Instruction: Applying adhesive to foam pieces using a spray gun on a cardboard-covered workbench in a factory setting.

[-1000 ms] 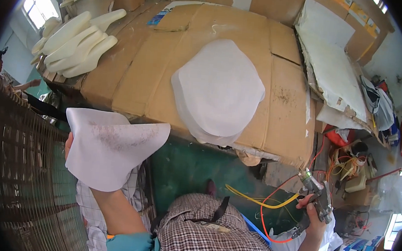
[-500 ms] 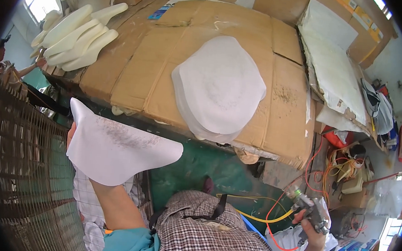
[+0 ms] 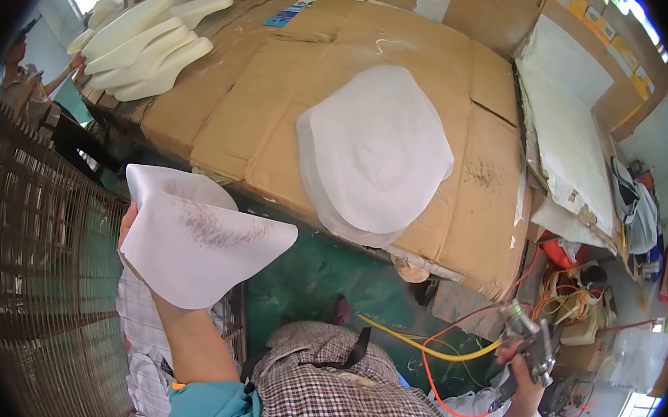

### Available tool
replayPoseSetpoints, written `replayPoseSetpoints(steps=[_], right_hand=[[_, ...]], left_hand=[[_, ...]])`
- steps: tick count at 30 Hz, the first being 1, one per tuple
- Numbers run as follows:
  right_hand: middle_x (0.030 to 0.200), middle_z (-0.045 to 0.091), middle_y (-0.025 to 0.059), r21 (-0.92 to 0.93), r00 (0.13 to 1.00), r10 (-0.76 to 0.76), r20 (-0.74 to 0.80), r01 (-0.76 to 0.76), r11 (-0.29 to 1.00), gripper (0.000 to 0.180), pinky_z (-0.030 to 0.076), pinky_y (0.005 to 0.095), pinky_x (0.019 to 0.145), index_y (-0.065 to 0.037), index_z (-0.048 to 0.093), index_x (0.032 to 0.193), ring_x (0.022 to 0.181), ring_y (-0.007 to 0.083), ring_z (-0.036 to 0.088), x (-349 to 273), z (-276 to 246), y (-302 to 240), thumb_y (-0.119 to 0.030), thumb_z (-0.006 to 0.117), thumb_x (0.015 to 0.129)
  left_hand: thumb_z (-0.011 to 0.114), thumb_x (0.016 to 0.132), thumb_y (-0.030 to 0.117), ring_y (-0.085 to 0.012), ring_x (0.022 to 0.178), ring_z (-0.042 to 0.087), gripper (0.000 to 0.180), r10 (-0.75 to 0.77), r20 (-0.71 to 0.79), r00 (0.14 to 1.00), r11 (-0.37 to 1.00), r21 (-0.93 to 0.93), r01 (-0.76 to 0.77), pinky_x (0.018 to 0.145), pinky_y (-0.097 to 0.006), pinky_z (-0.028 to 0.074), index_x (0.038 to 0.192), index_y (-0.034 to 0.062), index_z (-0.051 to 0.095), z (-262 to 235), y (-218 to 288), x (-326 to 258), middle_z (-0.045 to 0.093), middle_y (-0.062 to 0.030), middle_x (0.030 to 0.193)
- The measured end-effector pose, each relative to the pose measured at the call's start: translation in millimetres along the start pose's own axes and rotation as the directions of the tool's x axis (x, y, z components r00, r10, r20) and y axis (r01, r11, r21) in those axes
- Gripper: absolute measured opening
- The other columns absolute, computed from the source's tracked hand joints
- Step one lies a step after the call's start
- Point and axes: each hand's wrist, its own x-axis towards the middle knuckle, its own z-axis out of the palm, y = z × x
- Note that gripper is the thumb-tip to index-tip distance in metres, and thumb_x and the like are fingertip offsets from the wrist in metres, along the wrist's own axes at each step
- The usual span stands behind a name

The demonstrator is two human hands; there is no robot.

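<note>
My left hand (image 3: 126, 222) grips a pale, flexible sheet (image 3: 206, 238) at its left edge; most of the hand is hidden behind it. The sheet sags into a curve, and a dark speckled patch marks its upper face. At the right, my right hand (image 3: 523, 374) is closed round the handle of a metal spray gun (image 3: 529, 340). A yellow hose (image 3: 455, 358) and a red hose (image 3: 444, 405) run near the gun. On the cardboard-covered table (image 3: 239, 123) ahead lies a stack of similar white sheets (image 3: 378, 145), its top faintly speckled.
Cream foam shapes (image 3: 146, 53) are piled at the table's far left. A wire rack (image 3: 24, 262) stands close on my left. Another person (image 3: 26, 78) is beyond it. To the right are a white-covered slanted board (image 3: 564, 125) and tangled hoses (image 3: 570, 294).
The sheet in my left hand has turned and now curls more, its far edge folding up. My right hand has moved slightly right and up with the spray gun. The view has shifted slightly.
</note>
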Motion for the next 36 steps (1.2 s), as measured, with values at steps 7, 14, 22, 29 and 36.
replayPoseSetpoints(steps=[7,14,22,29,36], right_hand=[[0.075,0.059,0.0082,0.148,0.988,-0.08,0.133,0.06,0.987,0.045,0.047,0.0314,0.064,0.003,0.048,0.112,0.066,0.0184,0.059,66.2,21.0,29.6,-0.016,0.064,0.075],[0.095,0.057,0.0056,-0.132,0.979,-0.183,0.087,0.194,0.972,0.046,0.042,0.0276,0.075,-0.004,0.045,0.121,0.085,0.015,0.055,252.9,63.1,95.1,-0.014,0.063,0.08],[0.121,0.05,0.0139,-0.057,0.436,0.287,0.853,-0.469,0.881,0.052,0.04,0.0358,0.09,-0.004,0.042,0.125,0.104,0.0222,0.051,138.4,306.1,170.7,-0.041,0.046,0.088],[0.112,0.055,0.0111,0.233,0.318,0.261,0.911,-0.921,0.312,0.038,0.041,0.0353,0.09,-0.002,0.048,0.113,0.104,0.0229,0.053,66.2,448.1,173.9,-0.008,0.048,0.075],[0.098,0.057,0.0077,-0.006,0.252,0.311,0.916,-0.768,0.64,0.042,0.044,0.0321,0.084,-0.002,0.048,0.112,0.093,0.0204,0.054,72.7,631.4,194.5,0.003,0.042,0.071]], left_hand=[[0.045,0.081,0.038,-0.0241,0.087,0.056,0.039,0.105,-0.002,0.994,0.994,0.035,-0.105,0.073,-0.038,0.047,0.104,0.0073,0.055,-3.0,-10.9,11.2,0.057,-0.0093,0.096],[0.041,0.085,0.029,-0.0191,0.069,0.061,0.031,0.061,-0.032,0.998,0.997,-0.043,-0.063,0.064,-0.03,0.051,0.084,0.0032,0.058,-10.5,-10.2,15.4,0.062,-0.0086,0.077],[0.048,0.08,0.011,-0.0233,0.085,0.058,0.034,0.059,-0.148,0.987,0.933,-0.343,-0.107,0.078,-0.037,0.048,0.114,0.0094,0.046,-23.5,34.3,-4.3,0.057,-0.0083,0.095],[0.048,0.08,0.016,-0.0289,0.081,0.061,0.029,-0.059,-0.349,0.935,0.907,-0.409,-0.095,0.074,-0.04,0.051,0.106,0.002,0.052,-151.1,87.4,-25.5,0.061,-0.014,0.09],[0.05,0.077,0.011,-0.0305,0.084,0.061,0.026,-0.162,-0.706,0.689,0.946,-0.309,-0.094,0.076,-0.042,0.05,0.098,-0.0033,0.056,-406.1,112.7,54.7,0.062,-0.0159,0.093]])
